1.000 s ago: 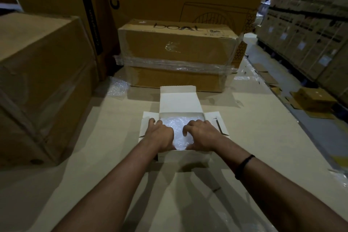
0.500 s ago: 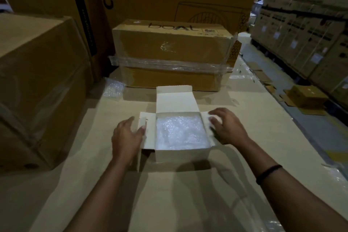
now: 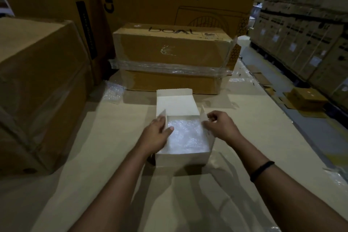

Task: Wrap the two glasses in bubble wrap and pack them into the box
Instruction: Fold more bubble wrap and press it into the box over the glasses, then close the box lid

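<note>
A small white box (image 3: 181,158) stands open on the cardboard-covered table, its lid flap (image 3: 176,102) lying back toward the far side. Bubble wrap (image 3: 187,135) fills the inside, and the glasses under it are hidden. My left hand (image 3: 157,133) grips the left side flap, which stands raised. My right hand (image 3: 219,126) pinches the right side flap, also lifted upright. Both hands sit at the box's upper edges, one on each side.
A taped brown carton (image 3: 172,58) stands right behind the box. A large carton (image 3: 37,84) fills the left side. A loose scrap of bubble wrap (image 3: 113,92) lies at the back left. The table's right edge (image 3: 282,115) drops to an aisle with stacked cartons.
My hands left the bubble wrap they were pressing down, moved out to the two side flaps lying flat, and have now lifted both flaps upright.
</note>
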A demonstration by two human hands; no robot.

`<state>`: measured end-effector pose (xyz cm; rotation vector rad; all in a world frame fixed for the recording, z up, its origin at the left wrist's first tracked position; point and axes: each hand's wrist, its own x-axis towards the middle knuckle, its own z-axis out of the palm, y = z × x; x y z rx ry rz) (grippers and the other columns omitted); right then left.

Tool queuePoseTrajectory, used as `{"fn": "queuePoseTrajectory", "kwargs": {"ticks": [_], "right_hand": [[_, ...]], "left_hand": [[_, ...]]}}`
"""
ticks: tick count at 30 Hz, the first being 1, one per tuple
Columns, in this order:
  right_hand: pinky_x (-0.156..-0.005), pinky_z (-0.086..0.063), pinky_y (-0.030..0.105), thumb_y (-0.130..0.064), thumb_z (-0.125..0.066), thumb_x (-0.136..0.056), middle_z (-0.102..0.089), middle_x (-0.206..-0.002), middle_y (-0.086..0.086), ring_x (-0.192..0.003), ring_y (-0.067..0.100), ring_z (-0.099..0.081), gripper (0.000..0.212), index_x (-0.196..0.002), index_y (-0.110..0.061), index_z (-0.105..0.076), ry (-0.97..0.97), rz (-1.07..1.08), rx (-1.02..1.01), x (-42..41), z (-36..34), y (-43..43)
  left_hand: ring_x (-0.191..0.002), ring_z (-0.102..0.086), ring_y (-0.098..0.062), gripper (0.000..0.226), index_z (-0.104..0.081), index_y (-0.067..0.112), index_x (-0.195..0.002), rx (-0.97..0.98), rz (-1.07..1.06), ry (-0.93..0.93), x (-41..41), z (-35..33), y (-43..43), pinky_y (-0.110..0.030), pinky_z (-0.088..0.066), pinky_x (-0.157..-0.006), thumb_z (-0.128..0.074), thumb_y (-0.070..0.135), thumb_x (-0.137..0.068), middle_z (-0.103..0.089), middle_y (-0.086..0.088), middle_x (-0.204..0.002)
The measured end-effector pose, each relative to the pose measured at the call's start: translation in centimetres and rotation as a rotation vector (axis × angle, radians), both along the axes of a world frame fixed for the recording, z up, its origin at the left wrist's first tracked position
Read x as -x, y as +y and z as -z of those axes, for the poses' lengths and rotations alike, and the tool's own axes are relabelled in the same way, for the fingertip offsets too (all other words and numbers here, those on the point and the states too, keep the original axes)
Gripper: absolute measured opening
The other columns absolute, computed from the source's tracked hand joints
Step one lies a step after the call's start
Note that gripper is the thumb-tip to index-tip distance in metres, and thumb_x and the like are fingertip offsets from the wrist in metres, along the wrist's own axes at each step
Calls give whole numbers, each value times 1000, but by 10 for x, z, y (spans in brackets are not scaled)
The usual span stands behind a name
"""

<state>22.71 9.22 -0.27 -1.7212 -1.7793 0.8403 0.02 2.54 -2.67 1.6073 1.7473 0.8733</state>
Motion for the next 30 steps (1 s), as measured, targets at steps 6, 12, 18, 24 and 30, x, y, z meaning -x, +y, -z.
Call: {"fn": "queuePoseTrajectory", "kwargs": {"ticks": [6, 12, 18, 24, 30], "right_hand": [[-107, -35, 31, -23, -42, -100, -48, -143, 12, -131, 30, -44, 40, -135, -4, -49, -283, -426, -62, 24, 27, -16], [-118, -21, 43, -40, -12, -97, -18, -161, 11, -149, 26, -15, 65, -153, -8, -22, -628, -478, -141, 30, 54, -18], [-117, -19, 42, -35, -31, -104, -18, -162, 3, -148, 22, -19, 54, -154, -16, -21, -708, -569, -137, 21, 34, -26], [-117, -16, 42, -36, -28, -104, -12, -163, -1, -150, 19, -11, 53, -155, -21, -18, -676, -621, -110, 9, 42, -45], [-106, -33, 40, -33, -39, -100, -42, -150, -1, -138, 23, -38, 40, -136, -23, -51, -618, -603, -211, 11, 30, -35]], "left_hand": [[-150, 6, -20, 61, -7, 19, -157, 135, 151, 553, -13, 30, 9, -47, -5, -121, -20, 46, -104, 1, 3, -164], [-150, 11, -21, 62, 2, 19, -156, 173, 154, 737, -19, 30, 9, -44, -2, -121, -16, 46, -104, 9, 2, -164], [-151, 3, -19, 61, -9, 22, -156, 100, 141, 648, -8, 22, 2, -45, -5, -120, -21, 50, -103, 0, 3, -164], [-150, 8, -15, 59, -6, 25, -157, 75, 170, 565, 4, 39, -19, -42, -8, -121, -22, 45, -104, 6, 7, -164], [-150, 9, -16, 59, -7, 26, -157, 97, 166, 548, 5, 40, -13, -44, -9, -121, -26, 45, -104, 7, 8, -163]]}}
